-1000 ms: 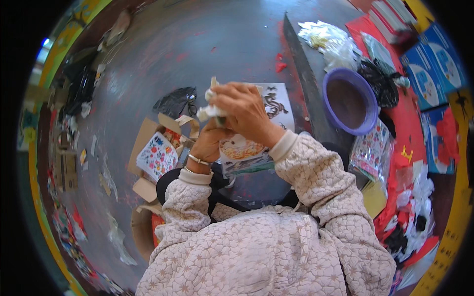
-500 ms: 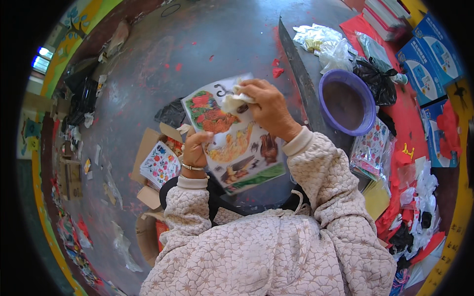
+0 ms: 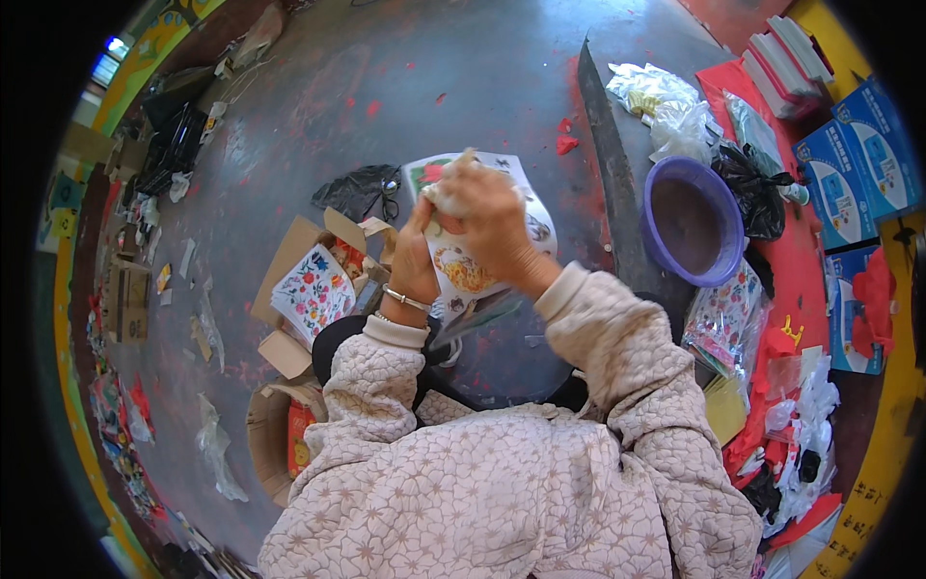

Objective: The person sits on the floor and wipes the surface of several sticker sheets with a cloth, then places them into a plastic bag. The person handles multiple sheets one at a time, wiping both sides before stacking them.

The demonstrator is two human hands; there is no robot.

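A glossy sheet printed with colourful food pictures [image 3: 463, 268] is held up in front of me, its lower part curling back. My left hand [image 3: 415, 259] grips it along the left edge, fingers partly hidden behind it; a bangle circles that wrist. My right hand [image 3: 490, 217] lies over the sheet's upper part, fingers closed on a crumpled white cloth [image 3: 440, 201] pressed against the printed side. Most of the cloth is covered by my fingers, and the right hand is slightly blurred.
An open cardboard box [image 3: 285, 262] with a flower-printed sheet [image 3: 314, 291] stands at left, a black plastic bag [image 3: 352, 193] beyond it. At right are a purple basin [image 3: 658, 247] of murky water, a dark raised edge [image 3: 610, 145], plastic bags [image 3: 666, 111] and blue boxes [image 3: 873, 145].
My right hand has moved down and left over the sheet with the cloth. My left hand has shifted right and upward. The sheet has tilted and now bends at its lower end.
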